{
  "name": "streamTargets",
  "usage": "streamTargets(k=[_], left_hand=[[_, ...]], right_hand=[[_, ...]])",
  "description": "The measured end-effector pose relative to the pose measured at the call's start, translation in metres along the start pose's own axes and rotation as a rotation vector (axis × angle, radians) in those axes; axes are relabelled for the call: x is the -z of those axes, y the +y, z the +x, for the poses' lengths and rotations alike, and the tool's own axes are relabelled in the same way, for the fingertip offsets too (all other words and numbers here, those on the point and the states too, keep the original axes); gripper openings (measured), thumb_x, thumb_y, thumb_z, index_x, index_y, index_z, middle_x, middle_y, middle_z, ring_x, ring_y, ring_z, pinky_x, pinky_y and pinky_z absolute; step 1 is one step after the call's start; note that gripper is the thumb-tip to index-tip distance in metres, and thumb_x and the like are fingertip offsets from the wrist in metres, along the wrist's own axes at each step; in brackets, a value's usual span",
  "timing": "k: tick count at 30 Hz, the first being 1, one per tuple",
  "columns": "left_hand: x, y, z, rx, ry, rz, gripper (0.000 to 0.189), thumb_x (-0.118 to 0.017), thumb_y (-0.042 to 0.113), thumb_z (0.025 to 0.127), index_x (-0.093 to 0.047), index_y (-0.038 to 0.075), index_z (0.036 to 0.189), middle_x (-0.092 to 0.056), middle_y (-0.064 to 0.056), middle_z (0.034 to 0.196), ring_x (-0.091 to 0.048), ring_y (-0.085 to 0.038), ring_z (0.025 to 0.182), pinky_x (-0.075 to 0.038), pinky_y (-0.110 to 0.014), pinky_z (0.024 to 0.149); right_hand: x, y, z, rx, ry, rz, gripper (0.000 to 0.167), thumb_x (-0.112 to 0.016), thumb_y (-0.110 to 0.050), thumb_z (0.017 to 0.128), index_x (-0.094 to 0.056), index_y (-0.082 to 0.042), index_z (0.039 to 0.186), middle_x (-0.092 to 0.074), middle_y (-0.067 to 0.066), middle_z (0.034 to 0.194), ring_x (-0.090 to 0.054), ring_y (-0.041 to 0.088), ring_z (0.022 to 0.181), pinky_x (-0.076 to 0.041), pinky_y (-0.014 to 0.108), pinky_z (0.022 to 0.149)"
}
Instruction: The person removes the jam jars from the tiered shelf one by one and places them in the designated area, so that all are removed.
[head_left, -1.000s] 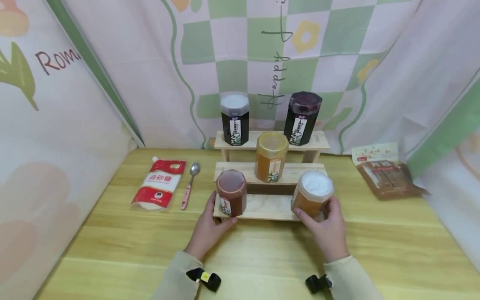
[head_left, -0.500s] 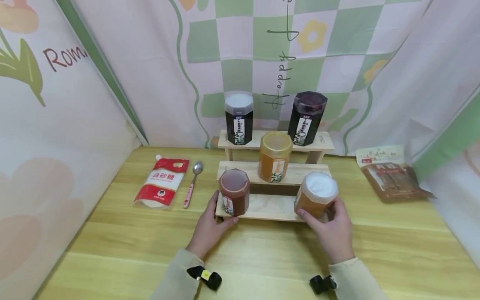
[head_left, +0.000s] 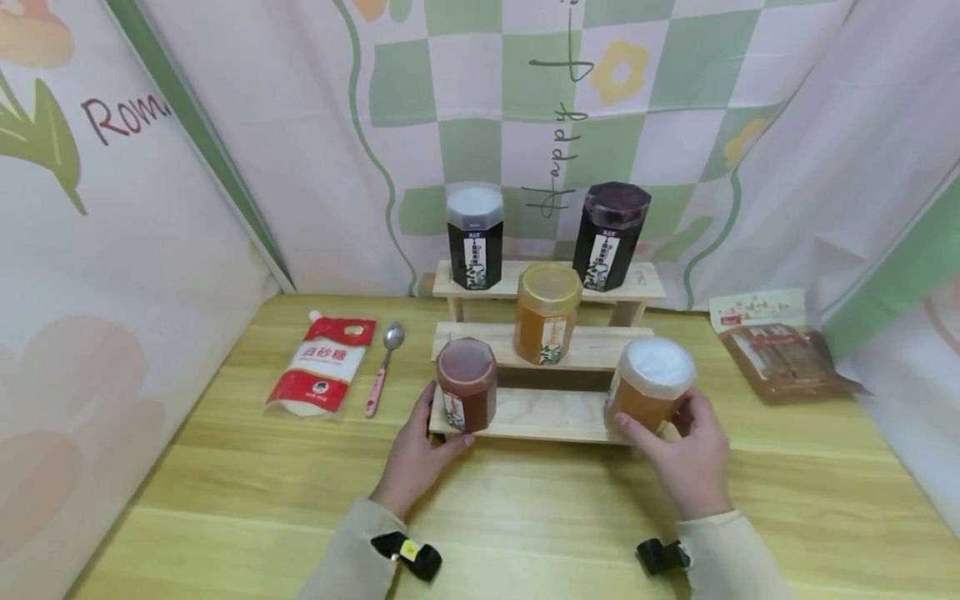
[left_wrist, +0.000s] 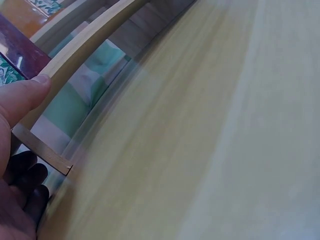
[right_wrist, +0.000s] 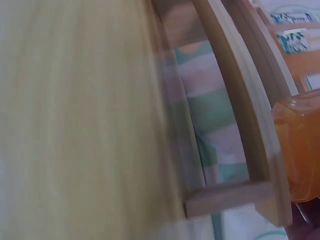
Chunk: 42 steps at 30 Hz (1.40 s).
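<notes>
My left hand (head_left: 412,462) grips the left end of the bottom step of a three-step wooden display rack (head_left: 555,412). In the left wrist view its thumb lies on the rack's front edge, the other fingers curled below, by the rack's leg. Beside that hand a reddish-brown jar (head_left: 476,404) stands on the bottom step. My right hand (head_left: 690,458) holds an amber jar (head_left: 643,407) with a white lid, thumb in front and fingers at its right side. That jar leans slightly over the step's right end; the right wrist view shows its orange side (right_wrist: 300,145) next to the rack.
A yellow-lidded jar (head_left: 534,329) stands on the middle step. On the top step are a white-lidded dark jar (head_left: 489,258) and a purple-lidded dark jar (head_left: 621,246). Left lie a red-and-white sugar bag (head_left: 322,367) and a spoon (head_left: 381,379); right, a brown packet (head_left: 780,358).
My right hand has moved to the right, taking the amber jar toward and partly past the step's right end. The left hand keeps its grip on the rack.
</notes>
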<state>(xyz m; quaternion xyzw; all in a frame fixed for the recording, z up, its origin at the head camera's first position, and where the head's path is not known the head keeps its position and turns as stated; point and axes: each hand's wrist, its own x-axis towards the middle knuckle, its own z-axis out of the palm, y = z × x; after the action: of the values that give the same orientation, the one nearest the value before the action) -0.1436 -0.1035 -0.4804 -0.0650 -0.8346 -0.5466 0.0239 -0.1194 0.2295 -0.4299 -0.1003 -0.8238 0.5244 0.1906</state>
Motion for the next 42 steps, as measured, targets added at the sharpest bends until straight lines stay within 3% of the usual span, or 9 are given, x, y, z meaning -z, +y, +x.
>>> streamTargets(k=[4,20,26,32,42], left_hand=[[0.000,-0.001,-0.001,-0.003,0.002,-0.001,0.102,-0.085,0.034,0.081,-0.023,0.011,0.160,-0.030,-0.013,0.162,-0.032,-0.037,0.146,-0.033,-0.056,0.115],[0.001,0.000,0.000,0.000,-0.007,-0.034,0.102,-0.084,0.034,0.082,-0.023,0.010,0.160,-0.029,-0.014,0.163,-0.030,-0.039,0.146,-0.033,-0.057,0.114],[0.001,0.000,0.000,0.012,-0.010,-0.024,0.101,-0.084,0.034,0.082,-0.023,0.011,0.160,-0.029,-0.014,0.162,-0.030,-0.038,0.146,-0.032,-0.057,0.115],[0.001,0.001,-0.001,0.022,-0.010,-0.020,0.102,-0.084,0.034,0.082,-0.023,0.011,0.160,-0.029,-0.014,0.163,-0.030,-0.038,0.146,-0.032,-0.057,0.115],[0.002,0.005,-0.001,0.030,-0.020,-0.033,0.102,-0.084,0.032,0.083,-0.022,0.009,0.160,-0.029,-0.015,0.163,-0.030,-0.038,0.146,-0.033,-0.057,0.115]], right_hand=[[0.007,0.003,0.005,-0.016,0.021,0.016,0.080,-0.092,-0.014,0.073,-0.051,-0.008,0.142,-0.058,0.005,0.132,-0.055,0.007,0.111,-0.047,0.024,0.103],[0.023,0.009,0.016,-0.040,0.108,0.044,0.072,-0.089,-0.008,0.075,-0.054,-0.008,0.137,-0.060,0.002,0.125,-0.058,0.007,0.107,-0.050,0.022,0.100],[0.030,0.013,0.021,-0.084,0.146,0.057,0.074,-0.086,-0.008,0.078,-0.050,-0.012,0.142,-0.058,0.006,0.132,-0.057,0.013,0.115,-0.049,0.026,0.104],[0.036,0.021,0.027,-0.115,0.188,0.064,0.073,-0.086,-0.006,0.077,-0.050,-0.012,0.140,-0.058,0.002,0.130,-0.057,0.012,0.114,-0.046,0.029,0.108],[0.054,0.040,0.040,-0.251,0.193,0.054,0.083,-0.085,-0.012,0.080,-0.040,-0.016,0.149,-0.048,0.010,0.149,-0.049,0.020,0.133,-0.040,0.032,0.114]])
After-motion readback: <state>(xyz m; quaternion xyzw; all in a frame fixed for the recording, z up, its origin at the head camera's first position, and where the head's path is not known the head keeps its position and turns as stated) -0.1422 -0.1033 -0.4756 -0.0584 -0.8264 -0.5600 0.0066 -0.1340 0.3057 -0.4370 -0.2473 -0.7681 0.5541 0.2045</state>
